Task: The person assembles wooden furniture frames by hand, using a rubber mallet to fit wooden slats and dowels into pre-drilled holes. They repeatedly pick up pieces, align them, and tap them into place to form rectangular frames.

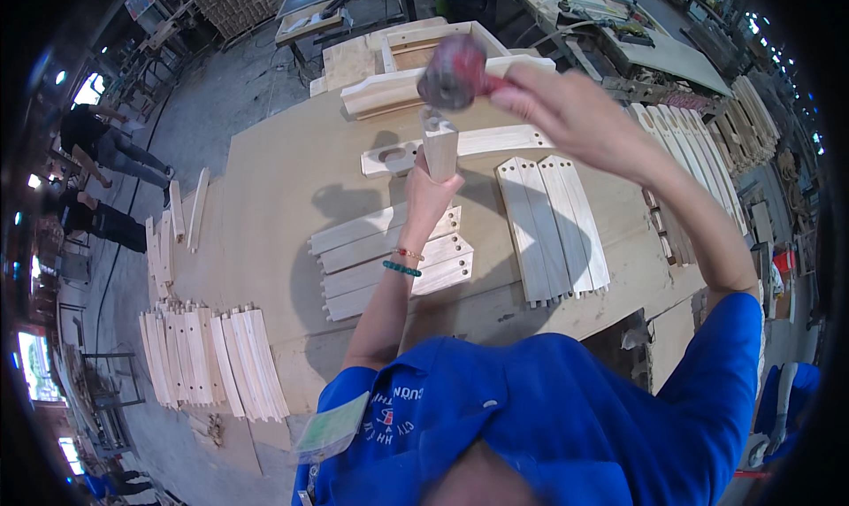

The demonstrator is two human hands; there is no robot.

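Note:
My right hand [575, 112] is closed round the handle of a mallet [455, 71], raised at the far middle of the table. The mallet's dark red and black head is blurred and hangs just above the top end of a pale wooden post [439, 152]. My left hand [431, 193] grips that post and holds it roughly upright. Behind the post lies a long wooden rail [506, 140] with an oval slot at its left end. Whether the post's lower end touches the rail or the table is hidden.
Pointed slats with holes [389, 256] lie below my left hand, and more slats [553, 227] lie to the right. A wooden frame [433, 50] stands at the back. Slats are stacked on the left [208, 356] and far right [694, 152]. Two people stand at far left.

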